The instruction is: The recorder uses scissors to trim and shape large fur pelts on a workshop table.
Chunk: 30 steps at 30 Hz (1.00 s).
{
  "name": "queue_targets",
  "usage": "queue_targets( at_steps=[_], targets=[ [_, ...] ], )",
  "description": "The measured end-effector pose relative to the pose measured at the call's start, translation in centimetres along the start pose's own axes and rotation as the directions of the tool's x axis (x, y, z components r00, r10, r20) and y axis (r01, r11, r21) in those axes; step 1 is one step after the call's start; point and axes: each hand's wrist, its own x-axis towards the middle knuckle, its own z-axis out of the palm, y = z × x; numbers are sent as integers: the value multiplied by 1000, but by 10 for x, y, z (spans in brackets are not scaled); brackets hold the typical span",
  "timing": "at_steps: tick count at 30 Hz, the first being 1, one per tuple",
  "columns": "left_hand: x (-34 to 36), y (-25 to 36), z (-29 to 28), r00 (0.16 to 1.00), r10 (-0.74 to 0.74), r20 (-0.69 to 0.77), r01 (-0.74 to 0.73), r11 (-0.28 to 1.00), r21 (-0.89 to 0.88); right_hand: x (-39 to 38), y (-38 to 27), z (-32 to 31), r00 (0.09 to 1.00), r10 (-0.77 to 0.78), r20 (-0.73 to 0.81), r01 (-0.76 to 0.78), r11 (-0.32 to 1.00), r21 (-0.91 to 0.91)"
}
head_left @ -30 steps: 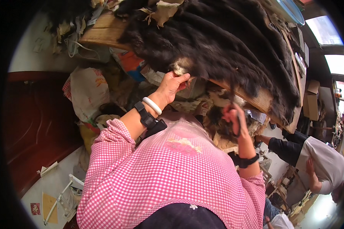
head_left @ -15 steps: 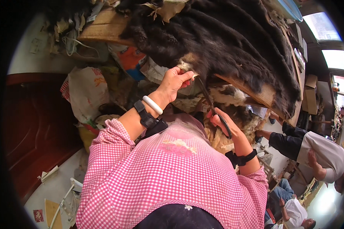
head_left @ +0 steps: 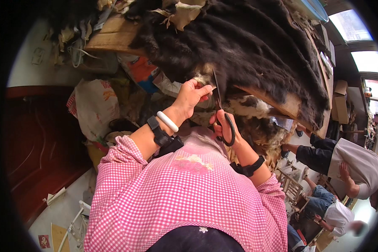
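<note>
A dark brown fur pelt [head_left: 248, 54] lies draped over a wooden table and hangs past its near edge. My left hand [head_left: 191, 97] pinches a pale, cream-coloured corner of the pelt at that edge. In my right hand [head_left: 227, 126] is a pair of scissors [head_left: 217, 94] with black handles, my fingers in the loops. The blades point up and away, lying against the fur just right of my left fingertips. Whether the blades are parted is hard to make out.
The wooden table [head_left: 117, 35] shows at its left end. Below it are a white sack [head_left: 94, 107] and piled fur scraps [head_left: 256, 126]. A dark red door panel [head_left: 42, 147] stands left. Two people are at the right, one in a grey shirt [head_left: 357, 168]. A cardboard box [head_left: 341, 103] sits near the windows.
My right hand has moved left and up with the scissors, whose blades now stand more upright over the pale fur. My left hand keeps its pinch in nearly the same place.
</note>
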Motion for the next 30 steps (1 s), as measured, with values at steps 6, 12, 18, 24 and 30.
queue_targets(
  at_steps=[6,12,18,24,30],
  targets=[
    [-6,-7,4,999,32,1,-32,999,4,9,11,21,999,42,20,-46,968,245],
    [-7,-8,-4,999,36,28,-37,998,56,26,2,19,998,-62,7,61,992,114],
    [-12,-6,-1,998,58,20,-59,997,54,19,4,19,994,104,41,-110,973,204],
    [-18,-3,0,996,15,93,-21,998,67,31,-16,27,999,23,27,-30,948,317],
    [-21,-3,-2,994,33,101,-39,998,57,37,-21,14,996,-13,93,-17,947,320]
  ],
)
